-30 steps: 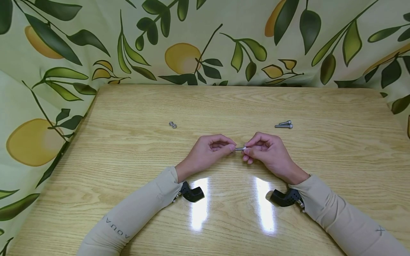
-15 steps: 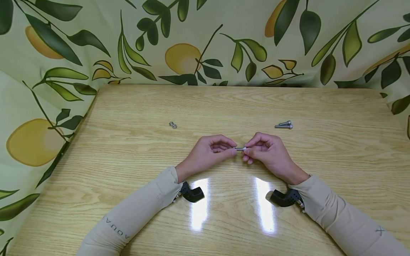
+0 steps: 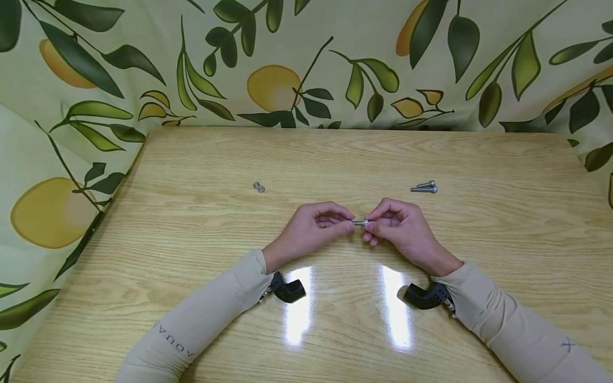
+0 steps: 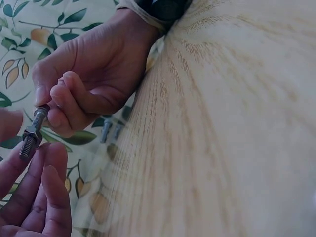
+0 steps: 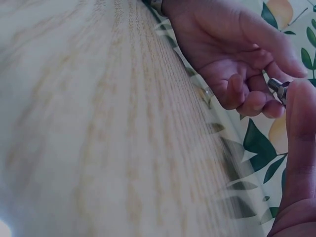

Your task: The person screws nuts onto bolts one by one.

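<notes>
My right hand (image 3: 401,230) pinches the head of a metal bolt (image 3: 359,223) between thumb and index finger, holding it sideways above the table. A hex nut (image 4: 32,134) is on the bolt's thread, with a short threaded end sticking out past it. From the other side, my left hand (image 3: 316,224) has its thumb and index fingertips right at the nut. In the right wrist view, the bolt's threaded end (image 5: 274,84) points into the left palm, and the right thumb hides much of the shank.
Two loose nuts (image 3: 258,186) lie at the back left of the wooden table (image 3: 239,159). At the back right are two more bolts (image 3: 424,186) side by side. A leaf-patterned cloth (image 3: 364,32) hangs behind the far edge.
The left thumb has shifted slightly against its index finger at the bolt's end. The right hand and the loose parts have stayed put.
</notes>
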Tool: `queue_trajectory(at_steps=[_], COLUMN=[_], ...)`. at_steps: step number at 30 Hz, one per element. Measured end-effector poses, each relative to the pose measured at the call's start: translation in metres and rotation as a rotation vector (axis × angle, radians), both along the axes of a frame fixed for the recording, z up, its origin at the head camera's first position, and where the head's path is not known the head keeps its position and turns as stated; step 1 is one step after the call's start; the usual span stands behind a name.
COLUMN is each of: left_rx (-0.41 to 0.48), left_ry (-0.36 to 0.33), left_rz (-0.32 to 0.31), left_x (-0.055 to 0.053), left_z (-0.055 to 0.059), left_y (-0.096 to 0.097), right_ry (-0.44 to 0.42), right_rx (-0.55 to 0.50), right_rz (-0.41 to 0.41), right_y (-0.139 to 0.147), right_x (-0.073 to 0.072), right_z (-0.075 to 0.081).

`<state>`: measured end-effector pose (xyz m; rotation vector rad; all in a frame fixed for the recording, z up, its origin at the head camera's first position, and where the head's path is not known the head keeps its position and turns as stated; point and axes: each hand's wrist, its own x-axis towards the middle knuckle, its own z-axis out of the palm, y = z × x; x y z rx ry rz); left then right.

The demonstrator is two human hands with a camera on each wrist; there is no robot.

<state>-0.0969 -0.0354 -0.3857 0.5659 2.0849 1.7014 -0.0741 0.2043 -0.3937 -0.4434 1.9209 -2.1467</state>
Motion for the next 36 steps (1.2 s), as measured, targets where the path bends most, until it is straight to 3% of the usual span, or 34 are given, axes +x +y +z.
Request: queue_trajectory(at_steps=[36], left_rx=[0.032], left_ry=[0.016], left_rz=[0.004], left_x=[0.0011], left_z=[0.0007], left_y=[0.0005], right_ry=[0.001], right_rx=[0.010], right_rz=[-0.002], right_y=[-0.0001], right_x=[0.0007], right_z=[0.0011])
